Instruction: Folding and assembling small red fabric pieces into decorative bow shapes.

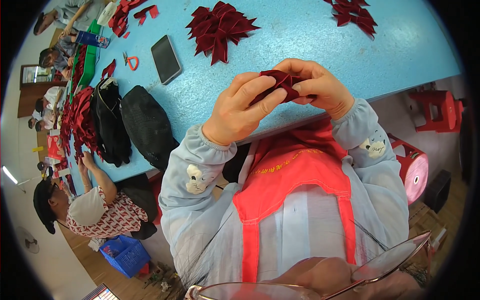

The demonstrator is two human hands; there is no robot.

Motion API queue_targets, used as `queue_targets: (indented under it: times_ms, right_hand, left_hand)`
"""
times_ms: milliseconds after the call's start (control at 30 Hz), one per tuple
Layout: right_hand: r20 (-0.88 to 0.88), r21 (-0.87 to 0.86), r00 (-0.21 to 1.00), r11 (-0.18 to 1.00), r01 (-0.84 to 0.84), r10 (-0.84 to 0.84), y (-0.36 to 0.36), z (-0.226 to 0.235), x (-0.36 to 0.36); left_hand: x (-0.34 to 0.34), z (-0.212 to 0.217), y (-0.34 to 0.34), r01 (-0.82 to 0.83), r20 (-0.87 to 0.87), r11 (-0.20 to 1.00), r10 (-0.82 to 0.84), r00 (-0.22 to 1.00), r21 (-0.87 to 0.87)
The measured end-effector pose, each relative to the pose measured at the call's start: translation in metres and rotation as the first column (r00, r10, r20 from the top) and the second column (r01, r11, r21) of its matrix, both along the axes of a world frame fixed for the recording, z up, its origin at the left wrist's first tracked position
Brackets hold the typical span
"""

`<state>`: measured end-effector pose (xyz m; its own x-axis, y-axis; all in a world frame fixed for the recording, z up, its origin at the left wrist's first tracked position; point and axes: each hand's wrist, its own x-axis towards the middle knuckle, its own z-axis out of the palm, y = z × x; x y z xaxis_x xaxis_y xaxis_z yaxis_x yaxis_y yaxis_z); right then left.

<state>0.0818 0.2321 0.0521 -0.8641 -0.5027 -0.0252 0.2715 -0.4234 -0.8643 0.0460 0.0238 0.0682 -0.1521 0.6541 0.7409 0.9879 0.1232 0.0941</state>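
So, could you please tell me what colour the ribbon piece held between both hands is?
Dark red, almost burgundy; the ribbon piece pinched between left hand and right hand shows best in the head view.

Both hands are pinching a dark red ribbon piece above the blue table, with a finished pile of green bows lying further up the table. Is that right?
Not quite. In the head view the pile of bows is dark red, not green. The rest holds: the left hand and right hand pinch a dark red ribbon piece above the blue table.

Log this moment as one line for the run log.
left hand: pinching dark red ribbon piece | right hand: pinching same piece | above blue table edge | finished bows beyond | phone left
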Motion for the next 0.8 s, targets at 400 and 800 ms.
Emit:
queue_targets:
  times_ms: [400, 800]
  right_hand:
    - [0.004, 0.04, 0.997, 0.996, 0.081, -0.081, -0.005, 0.003, 0.0]
    - [0.01, 0.095, 0.992, 0.988, 0.123, -0.125, -0.012, -0.008, -0.002]
  left_hand:
    - [0.001, 0.004, 0.005, -0.029, 0.063, 1.0, 0.029, 0.998, -0.002]
    - [0.02, 0.02, 0.013, -0.257, 0.62, 0.966, 0.227, 0.751, -0.042]
